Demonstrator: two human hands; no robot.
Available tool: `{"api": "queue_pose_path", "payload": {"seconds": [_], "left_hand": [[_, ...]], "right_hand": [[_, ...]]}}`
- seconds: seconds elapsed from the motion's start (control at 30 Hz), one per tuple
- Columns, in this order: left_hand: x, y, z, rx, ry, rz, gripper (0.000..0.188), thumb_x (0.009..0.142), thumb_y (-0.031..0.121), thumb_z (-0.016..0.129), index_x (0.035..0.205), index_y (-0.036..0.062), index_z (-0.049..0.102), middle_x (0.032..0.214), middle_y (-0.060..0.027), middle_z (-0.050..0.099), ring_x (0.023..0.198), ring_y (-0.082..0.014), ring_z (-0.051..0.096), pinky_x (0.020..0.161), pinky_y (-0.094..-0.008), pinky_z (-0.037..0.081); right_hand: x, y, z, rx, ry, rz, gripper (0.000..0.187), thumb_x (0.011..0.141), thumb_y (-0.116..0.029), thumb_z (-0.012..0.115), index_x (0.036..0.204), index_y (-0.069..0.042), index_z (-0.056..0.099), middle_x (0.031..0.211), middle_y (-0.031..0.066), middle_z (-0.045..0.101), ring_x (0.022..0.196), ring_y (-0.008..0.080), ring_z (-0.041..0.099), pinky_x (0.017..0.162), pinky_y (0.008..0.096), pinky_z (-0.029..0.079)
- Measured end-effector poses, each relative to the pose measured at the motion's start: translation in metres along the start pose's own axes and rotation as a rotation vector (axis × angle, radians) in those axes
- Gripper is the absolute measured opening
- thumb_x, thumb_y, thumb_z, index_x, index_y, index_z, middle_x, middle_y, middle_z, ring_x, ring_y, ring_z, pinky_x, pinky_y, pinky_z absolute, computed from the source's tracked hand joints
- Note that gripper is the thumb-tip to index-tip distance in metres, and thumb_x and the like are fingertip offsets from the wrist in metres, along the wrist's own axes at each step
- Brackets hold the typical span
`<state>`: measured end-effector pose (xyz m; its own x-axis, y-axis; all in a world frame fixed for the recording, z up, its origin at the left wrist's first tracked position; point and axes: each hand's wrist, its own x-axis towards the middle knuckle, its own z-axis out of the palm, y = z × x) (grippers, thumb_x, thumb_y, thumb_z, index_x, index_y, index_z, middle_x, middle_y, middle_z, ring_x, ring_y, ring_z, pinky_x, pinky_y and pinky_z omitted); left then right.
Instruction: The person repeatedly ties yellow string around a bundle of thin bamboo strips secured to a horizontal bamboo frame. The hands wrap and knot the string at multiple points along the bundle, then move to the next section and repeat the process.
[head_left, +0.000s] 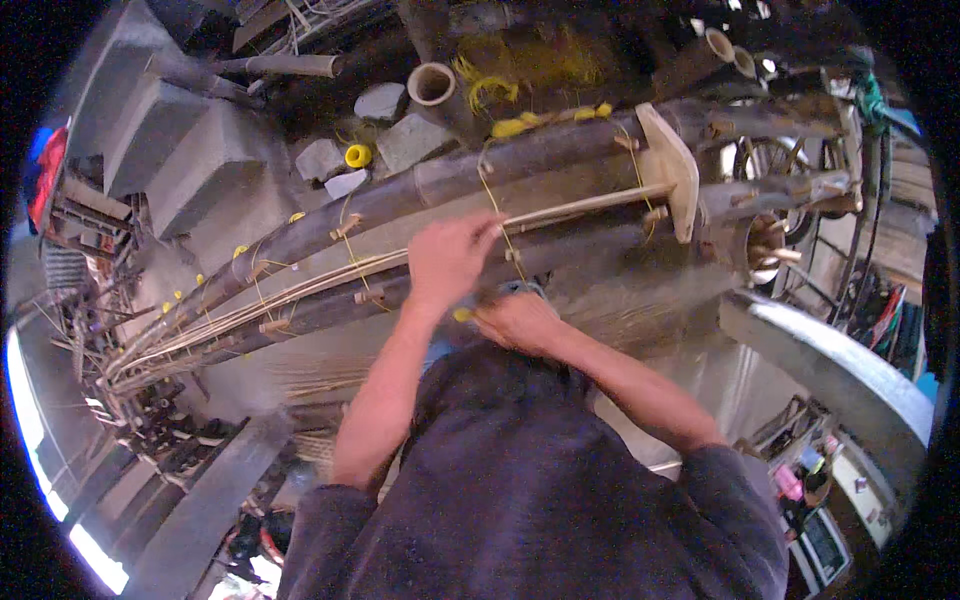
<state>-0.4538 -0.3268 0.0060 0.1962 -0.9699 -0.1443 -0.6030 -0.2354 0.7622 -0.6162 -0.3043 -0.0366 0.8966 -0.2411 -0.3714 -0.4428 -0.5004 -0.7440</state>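
Note:
Two long dark poles, a far pole [520, 155] and a near pole [580, 240], run across in front of me. Pale thin strips [340, 268] lie lengthwise between them. A yellow string [489, 188] crosses the poles and strips. My left hand [447, 262] is closed, its fingertips pinching the string where it meets the strips. Closer to my body, my right hand [522, 322] is curled around something blurred and dark, with a small yellow bit [462, 314] beside it. At the right, the strips meet an upright pale wooden block [672, 175].
Beyond the poles sit a yellow roll [358, 156], broken grey blocks [412, 142] and a hollow tube [432, 84]. Concrete steps [205, 150] rise at the far left. Several small wooden pegs [370, 296] stick out along the poles. A grey beam [830, 350] slants at the right.

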Motion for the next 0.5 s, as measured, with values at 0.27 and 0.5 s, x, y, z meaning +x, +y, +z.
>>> {"api": "queue_pose_path", "payload": {"seconds": [0.27, 0.5], "left_hand": [[0.157, -0.043, 0.013, -0.507, -0.055, -0.346, 0.036, 0.095, 0.035, 0.051, 0.074, 0.0060, 0.053, 0.062, 0.0015, 0.044, 0.056, -0.0094, 0.043, 0.051, -0.0300, 0.036], [0.179, -0.054, -0.022, 0.453, -0.296, 0.197, 0.046, 0.090, 0.050, 0.053, 0.091, 0.0053, 0.066, 0.074, -0.0110, 0.061, 0.071, -0.0317, 0.062, 0.063, -0.0446, 0.049]], "right_hand": [[-0.003, 0.001, 0.007, -0.164, 0.073, 0.067, 0.019, 0.085, -0.022, 0.052, 0.074, -0.008, 0.060, 0.081, 0.0140, 0.066, 0.076, 0.0312, 0.066, 0.066, 0.0434, 0.053], [-0.086, 0.060, 0.042, 1.296, 1.167, 0.685, 0.019, 0.091, -0.016, 0.056, 0.102, -0.002, 0.062, 0.092, 0.0058, 0.066, 0.087, 0.0219, 0.063, 0.079, 0.0316, 0.049]]}}
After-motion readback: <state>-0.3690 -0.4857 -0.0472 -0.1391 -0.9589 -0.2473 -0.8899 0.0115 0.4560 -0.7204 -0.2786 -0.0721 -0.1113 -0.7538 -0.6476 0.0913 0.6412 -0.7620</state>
